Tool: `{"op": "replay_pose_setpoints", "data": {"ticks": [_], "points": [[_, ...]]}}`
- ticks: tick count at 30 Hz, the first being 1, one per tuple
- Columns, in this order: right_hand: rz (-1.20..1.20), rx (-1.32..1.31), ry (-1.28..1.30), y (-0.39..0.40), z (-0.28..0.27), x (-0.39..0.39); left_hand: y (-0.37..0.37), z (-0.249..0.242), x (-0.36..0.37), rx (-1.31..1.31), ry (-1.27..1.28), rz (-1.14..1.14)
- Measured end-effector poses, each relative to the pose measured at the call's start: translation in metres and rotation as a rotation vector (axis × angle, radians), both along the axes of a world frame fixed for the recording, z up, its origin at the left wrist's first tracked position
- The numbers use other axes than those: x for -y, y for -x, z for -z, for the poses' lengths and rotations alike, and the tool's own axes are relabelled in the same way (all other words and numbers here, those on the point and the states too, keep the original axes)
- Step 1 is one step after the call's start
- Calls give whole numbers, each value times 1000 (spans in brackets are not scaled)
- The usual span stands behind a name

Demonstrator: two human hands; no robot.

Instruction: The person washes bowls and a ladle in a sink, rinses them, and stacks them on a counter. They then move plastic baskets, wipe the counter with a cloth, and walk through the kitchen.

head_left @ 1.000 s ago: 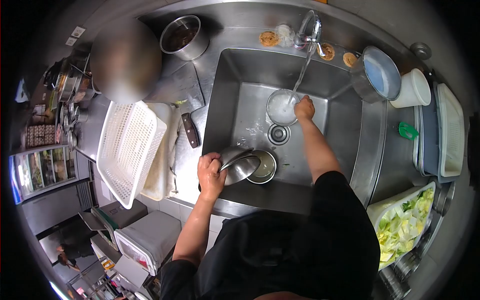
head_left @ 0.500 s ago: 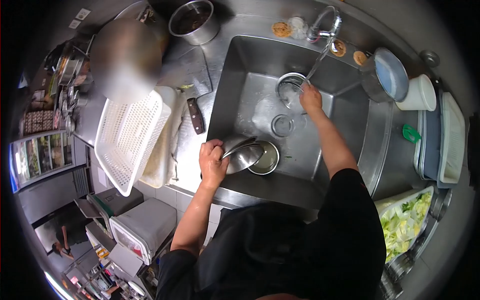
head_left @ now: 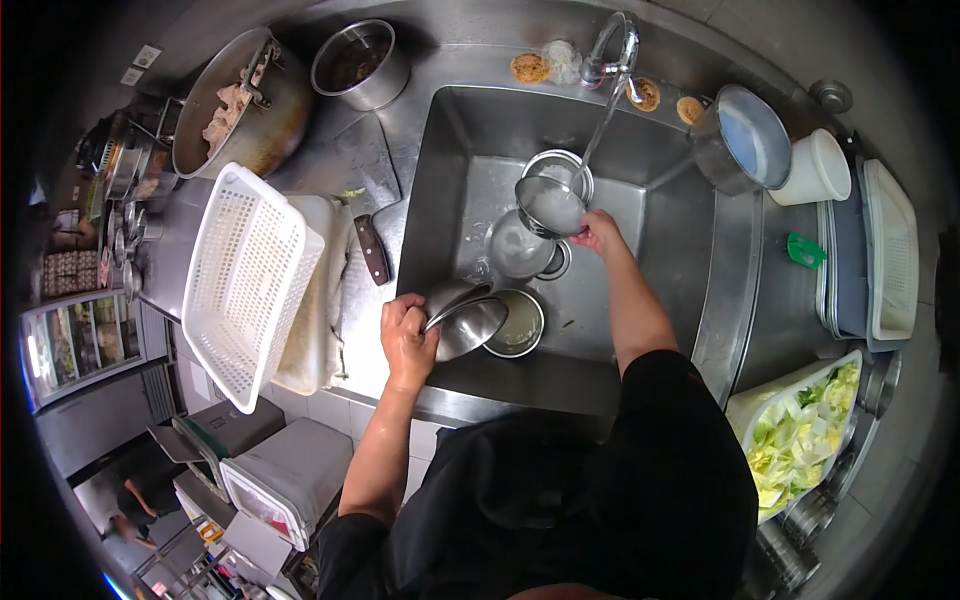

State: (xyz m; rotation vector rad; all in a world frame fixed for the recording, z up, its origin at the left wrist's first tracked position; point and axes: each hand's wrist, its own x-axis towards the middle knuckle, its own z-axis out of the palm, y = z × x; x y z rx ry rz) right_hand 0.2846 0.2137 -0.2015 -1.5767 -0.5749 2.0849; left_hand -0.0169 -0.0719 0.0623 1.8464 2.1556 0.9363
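My left hand [head_left: 408,340] is closed on the rims of metal bowls [head_left: 470,328], held tilted over the sink's near left edge. Right beside them, a round metal container with cloudy liquid [head_left: 518,325] stands in the sink [head_left: 600,345]. My right hand [head_left: 600,235] pinches the rim of a metal bowl [head_left: 552,207], tilted under the running water. Behind that bowl is another round metal container [head_left: 558,165], partly covered by it. The faucet [head_left: 612,65] pours a stream down to the bowl.
Left of the sink are a cleaver [head_left: 372,250], a white perforated basket [head_left: 250,290], a large pot [head_left: 240,105] and a smaller pot [head_left: 362,68]. On the right are a metal pot [head_left: 725,150], a white bucket [head_left: 820,170] and cut greens [head_left: 800,430]. A person [head_left: 135,500] is at the far lower left.
My right hand has raised and tilted a bowl under the stream, away from the round container behind. The view has shifted, and the large pot at the upper left now shows.
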Motion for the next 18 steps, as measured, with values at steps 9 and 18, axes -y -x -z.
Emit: {"op": "replay_pose_setpoints", "data": {"ticks": [9, 18], "points": [[-609, 1033, -1393, 55, -102, -18, -8, 1, -1, 37, -10, 17], [-314, 888, -1650, 26, -157, 22, -2, -4, 0, 38, -39, 15]]}}
